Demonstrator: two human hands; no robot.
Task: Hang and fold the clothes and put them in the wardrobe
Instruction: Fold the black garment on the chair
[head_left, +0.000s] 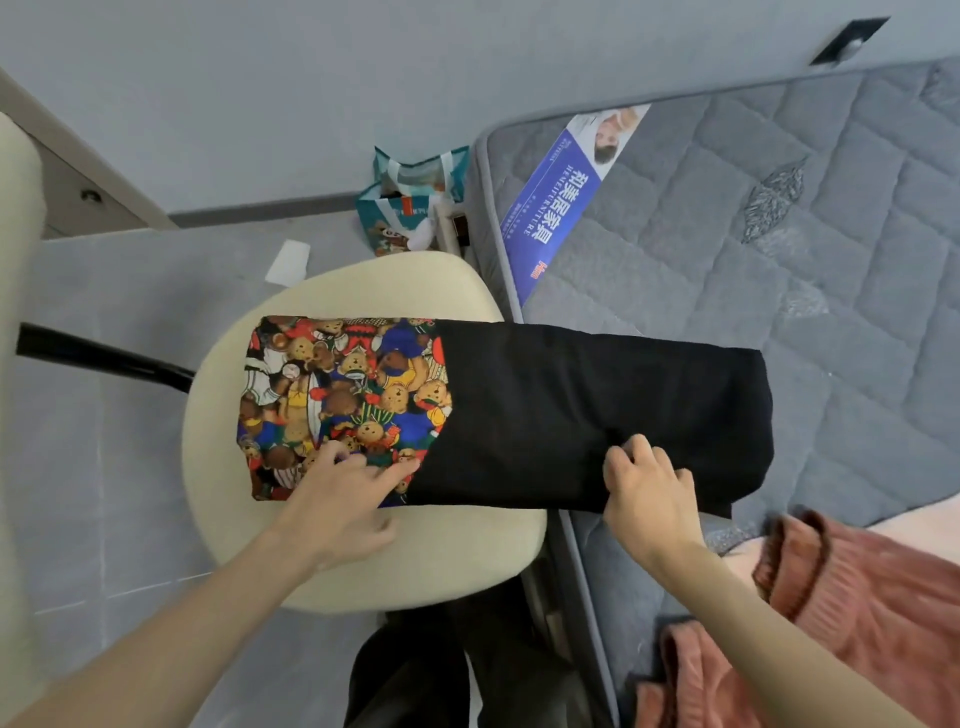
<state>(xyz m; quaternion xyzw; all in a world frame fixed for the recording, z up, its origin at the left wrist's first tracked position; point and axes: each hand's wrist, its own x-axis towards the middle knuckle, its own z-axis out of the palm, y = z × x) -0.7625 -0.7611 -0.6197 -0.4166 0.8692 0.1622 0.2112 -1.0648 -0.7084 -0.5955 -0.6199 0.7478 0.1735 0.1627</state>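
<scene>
On the chair (415, 561) (bag (387, 221) behind), a garment (571, 405) lies.

a folded black garment (597, 415) with a teddy-bear print end lies across the centre of the frame. its print end is on a cream chair seat (457, 551) and its black end on a grey quilted mattress (831, 260) at right. the left hand (343, 499) rests with straight fingers on the print. the right hand (649, 488) pinches the black cloth's near edge. a rust knit garment (857, 597) lies at lower right.
</scene>
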